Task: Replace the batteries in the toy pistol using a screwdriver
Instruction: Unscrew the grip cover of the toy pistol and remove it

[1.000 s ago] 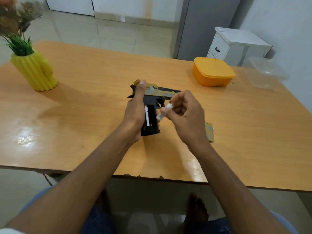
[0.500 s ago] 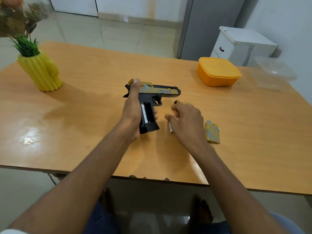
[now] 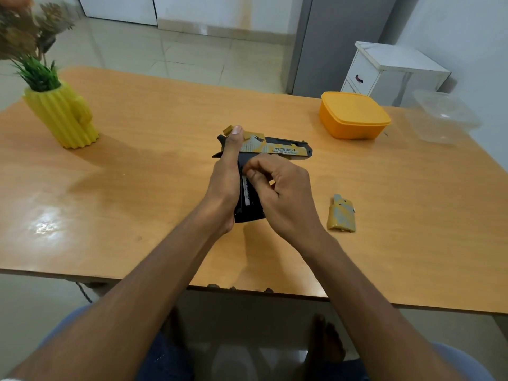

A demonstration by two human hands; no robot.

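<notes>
Now 1 toy pistol (image 3: 277,147), 2 hands, 1 batt cover (image 3: 341,213), 1 battery (image 3: 247,191)

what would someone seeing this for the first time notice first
The toy pistol at the middle of the wooden table, held by the left hand while the right hand works at its open black grip, where a battery shows. To the right lies the removed grip cover. At the far left stands a yellow cactus-shaped vase, and at the far right an orange lidded box.
</notes>
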